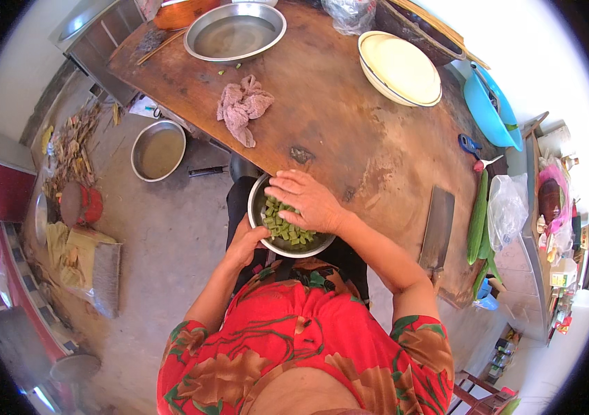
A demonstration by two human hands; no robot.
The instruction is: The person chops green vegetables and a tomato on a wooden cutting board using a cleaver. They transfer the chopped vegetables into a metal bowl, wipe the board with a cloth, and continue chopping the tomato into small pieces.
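A metal bowl (320, 245) rests in front of my body at the near edge of the wooden table. Short chopped green bean pieces (290, 232) lie inside it. My left hand (245, 242) grips the bowl's left side, with the thumb over the rim. Over the bowl reaches my right hand (310, 204), its fingers stretched out flat above the far rim and the bean pieces. Part of the pieces is hidden under that hand.
On the wooden table (363, 159) are a crumpled cloth (245, 107), a water-filled metal basin (277, 34), a cream lidded basin (405, 66), a cleaver (438, 225), cucumbers (476, 221), scissors (469, 144) and a blue basin (491, 111). Another metal basin (158, 151) stands on the floor.
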